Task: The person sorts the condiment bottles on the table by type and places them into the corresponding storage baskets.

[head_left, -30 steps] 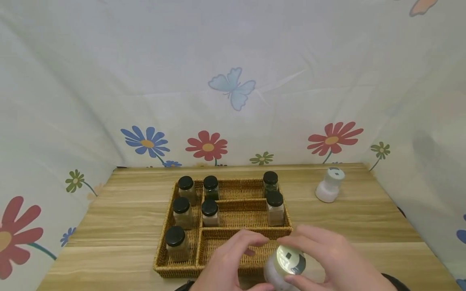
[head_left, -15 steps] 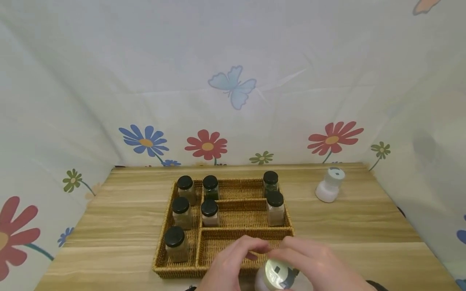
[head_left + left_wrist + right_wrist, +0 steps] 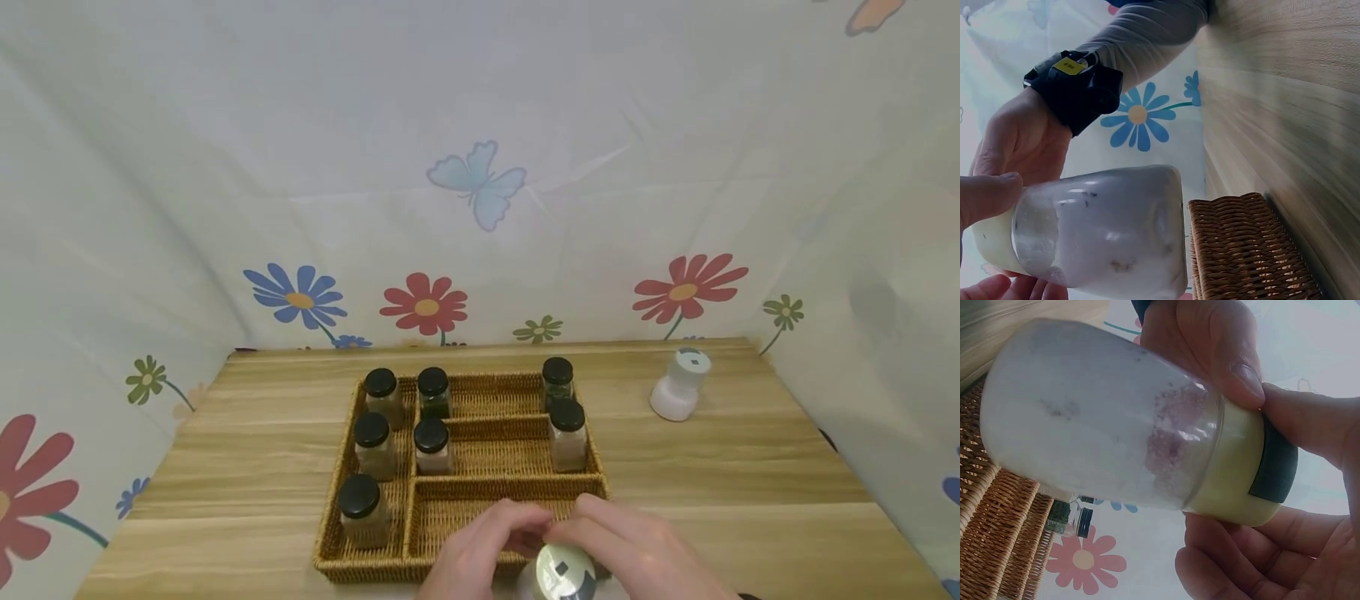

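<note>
A see-through seasoning jar with a pale yellow cap (image 3: 561,573) is between my hands in front of the basket. White powder fills much of the jar (image 3: 1116,231), and a pinkish patch shows near its neck in the right wrist view. My left hand (image 3: 471,550) holds it from the left, the thumb at the neck. From the right, my right hand (image 3: 626,550) grips the cap, its thumb by the dark patch (image 3: 1274,459) on the cap. The jar's lower part is cut off at the bottom of the head view.
A wicker basket (image 3: 510,479) with compartments holds several small glass jars with black lids, such as one (image 3: 360,497) at the front left. At the back right of the wooden table (image 3: 720,467) stands another white jar (image 3: 678,387) with a pale cap. A flower-printed cloth (image 3: 315,225) hangs behind.
The jar and my right hand have moved left and closer to me. My left hand, apart from the jar a second ago, now holds it too.
</note>
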Motion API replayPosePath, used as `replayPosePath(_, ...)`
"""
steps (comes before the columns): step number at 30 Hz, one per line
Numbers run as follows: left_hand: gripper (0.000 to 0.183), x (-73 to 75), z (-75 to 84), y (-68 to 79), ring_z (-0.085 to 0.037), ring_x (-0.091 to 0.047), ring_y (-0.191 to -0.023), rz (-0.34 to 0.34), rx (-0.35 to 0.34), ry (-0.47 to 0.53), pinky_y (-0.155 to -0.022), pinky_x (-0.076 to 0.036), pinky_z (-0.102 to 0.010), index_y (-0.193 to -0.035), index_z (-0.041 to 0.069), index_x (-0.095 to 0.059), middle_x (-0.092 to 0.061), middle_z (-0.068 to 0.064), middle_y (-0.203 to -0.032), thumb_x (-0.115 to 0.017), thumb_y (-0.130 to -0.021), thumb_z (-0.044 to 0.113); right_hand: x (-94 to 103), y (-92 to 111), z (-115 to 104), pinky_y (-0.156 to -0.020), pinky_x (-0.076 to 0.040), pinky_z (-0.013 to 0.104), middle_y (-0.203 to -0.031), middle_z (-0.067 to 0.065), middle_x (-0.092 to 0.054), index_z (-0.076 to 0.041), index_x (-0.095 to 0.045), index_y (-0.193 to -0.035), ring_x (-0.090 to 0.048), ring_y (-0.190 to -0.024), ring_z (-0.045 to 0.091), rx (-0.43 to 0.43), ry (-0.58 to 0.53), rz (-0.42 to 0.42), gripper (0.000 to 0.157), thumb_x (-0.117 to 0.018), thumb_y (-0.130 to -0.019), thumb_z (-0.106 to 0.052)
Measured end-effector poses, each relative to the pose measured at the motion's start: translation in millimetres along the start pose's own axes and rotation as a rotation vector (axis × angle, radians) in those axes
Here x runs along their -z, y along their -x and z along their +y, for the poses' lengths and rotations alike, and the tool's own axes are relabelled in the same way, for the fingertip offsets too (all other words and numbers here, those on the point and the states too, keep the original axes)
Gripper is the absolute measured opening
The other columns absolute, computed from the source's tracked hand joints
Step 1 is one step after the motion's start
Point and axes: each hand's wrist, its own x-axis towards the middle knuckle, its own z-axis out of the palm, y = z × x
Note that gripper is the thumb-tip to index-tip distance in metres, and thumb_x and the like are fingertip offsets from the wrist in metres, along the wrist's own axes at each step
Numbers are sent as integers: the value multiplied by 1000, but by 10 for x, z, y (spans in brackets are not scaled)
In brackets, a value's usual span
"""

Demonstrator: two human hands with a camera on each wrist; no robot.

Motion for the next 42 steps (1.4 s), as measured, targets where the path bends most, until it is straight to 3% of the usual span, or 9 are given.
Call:
replayPosePath(7,69,-4,-18,32,-7,-65,-103,-1,37,1,-88,-54,-19,-139,9,-48,-65,-2,-120,-84,-83,28,-20,-4,-6,-69,-39,3,-95,-17,-49,-19,-66,-118,-49,-78,-6,28,51,24,40,-81,-86,-38)
replayPosePath(14,71,-48,-28,61,-7,-66,-102,19,35,-33,-88,-54,-19,-139,10,-48,-66,0,-118,-85,-82,30,-44,-6,-21,-72,-42,3,-101,-17,-52,-20,-66,-118,-53,-83,-5,0,33,5,41,-80,-86,-42)
replayPosePath(22,66,-2,14,58,-8,-68,-98,4,196,85,-87,-56,-25,-137,16,-49,-67,-1,-114,-85,-81,24,-35,-12,1,-76,-45,5,-108,-14,-52,-17,-66,-123,-55,-88,-4,3,-27,-9,44,-81,-87,-37)
replayPosePath(29,68,51,-15,47,-7,-68,-97,7,145,56,-84,-57,-24,-138,13,-47,-65,-2,-111,-85,-83,27,-4,-23,10,-78,-47,9,-112,-12,-54,-16,-62,-133,-57,-92,-1,10,-76,-25,50,-79,-89,-32)
replayPosePath(31,69,60,-9,47,-8,-67,-97,1,177,84,-85,-57,-26,-139,15,-47,-65,-2,-112,-86,-82,27,5,-21,12,-78,-47,8,-113,-12,-54,-16,-61,-135,-57,-93,0,12,-83,-32,52,-79,-89,-31)
replayPosePath(42,67,91,40,12,-7,-68,-97,2,217,135,-85,-58,-29,-137,13,-48,-67,-1,-115,-85,-83,26,37,-39,61,-79,-50,12,-118,-9,-60,-14,-61,-136,-59,-94,2,46,-145,-29,54,-81,-88,-28)
